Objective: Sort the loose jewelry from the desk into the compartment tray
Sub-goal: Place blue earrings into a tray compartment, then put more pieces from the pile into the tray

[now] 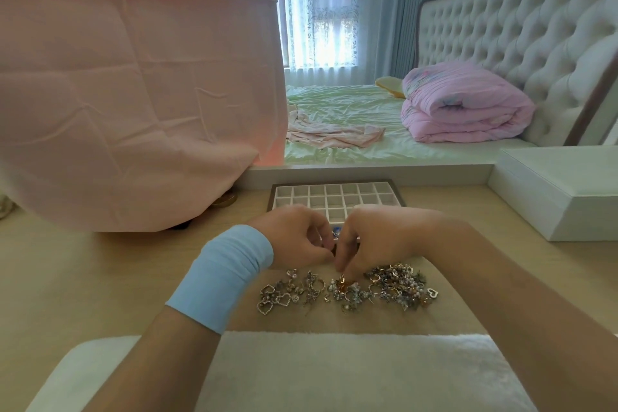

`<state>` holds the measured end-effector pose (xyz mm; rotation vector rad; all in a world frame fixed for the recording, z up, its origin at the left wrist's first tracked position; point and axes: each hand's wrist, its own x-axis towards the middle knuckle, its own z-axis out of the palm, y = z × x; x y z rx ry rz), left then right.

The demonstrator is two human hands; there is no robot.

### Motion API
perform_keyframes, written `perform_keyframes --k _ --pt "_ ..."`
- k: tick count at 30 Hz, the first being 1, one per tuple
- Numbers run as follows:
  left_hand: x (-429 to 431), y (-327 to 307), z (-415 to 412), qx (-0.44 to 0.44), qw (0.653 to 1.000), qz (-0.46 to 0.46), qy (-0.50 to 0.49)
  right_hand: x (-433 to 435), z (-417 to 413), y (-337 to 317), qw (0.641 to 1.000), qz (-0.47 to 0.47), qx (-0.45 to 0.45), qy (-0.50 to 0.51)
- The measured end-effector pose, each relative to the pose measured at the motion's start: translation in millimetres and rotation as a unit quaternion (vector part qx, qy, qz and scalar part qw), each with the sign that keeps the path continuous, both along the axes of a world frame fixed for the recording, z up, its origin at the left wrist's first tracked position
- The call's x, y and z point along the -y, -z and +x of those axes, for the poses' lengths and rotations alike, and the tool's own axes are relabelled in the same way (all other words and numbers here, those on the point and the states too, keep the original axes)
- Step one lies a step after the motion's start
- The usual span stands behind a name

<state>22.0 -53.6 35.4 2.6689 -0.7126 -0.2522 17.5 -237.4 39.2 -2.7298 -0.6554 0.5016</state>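
Loose jewelry lies in a strip on the wooden desk: heart-shaped pieces at the left, a denser heap at the right. A white compartment tray with a dark rim stands just behind my hands, and a blue item shows in one near cell. My left hand, with a light blue band at the wrist, pinches a small dark piece between curled fingers. My right hand meets it fingertip to fingertip and pinches a small gold piece above the middle of the strip.
A large object draped in pink cloth fills the desk's left side. A white box sits at the right. A pale padded surface lies at the near edge. A bed with a pink folded quilt lies beyond the desk.
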Motion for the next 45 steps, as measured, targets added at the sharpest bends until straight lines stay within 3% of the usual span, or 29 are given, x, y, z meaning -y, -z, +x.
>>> perform_keyframes --k 6,11,15,21,26,31,34,38,41,45 --pt "1.4 7.3 4.0 -0.031 0.999 -0.041 -0.011 6.0 5.5 -3.2 0.998 0.062 -0.005 0.006" --pt "1.0 13.8 11.1 -0.059 0.975 -0.211 -0.048 17.8 12.1 -9.6 0.983 0.177 0.019 0.05" --pt "9.2 17.2 9.2 -0.053 0.931 -0.345 -0.108 22.1 19.3 -6.3 0.957 0.265 0.058 0.098" --pt "19.4 22.2 9.0 -0.05 0.916 -0.38 -0.117 29.7 25.0 3.8 0.928 0.334 0.058 0.153" --pt "29.3 20.0 16.9 -0.06 0.905 -0.394 -0.149 33.7 25.8 6.0 0.927 0.335 0.039 0.162" --pt "42.1 22.7 24.9 -0.039 0.911 -0.374 -0.168 44.2 32.3 4.1 0.938 0.286 0.054 0.191" --pt "44.6 28.8 27.0 -0.028 0.917 -0.37 -0.148 53.1 35.2 4.6 0.959 0.227 0.072 0.153" --pt "41.5 36.7 28.7 0.001 0.95 -0.291 -0.118 54.5 37.9 10.0 0.973 0.178 0.078 0.126" --pt "41.2 38.1 29.4 0.08 0.974 -0.182 -0.108 52.4 39.6 14.4 0.979 0.14 0.08 0.122" --pt "39.7 39.9 31.7 0.144 0.979 -0.125 -0.073 47.3 38.0 17.4 0.985 0.093 0.088 0.117"
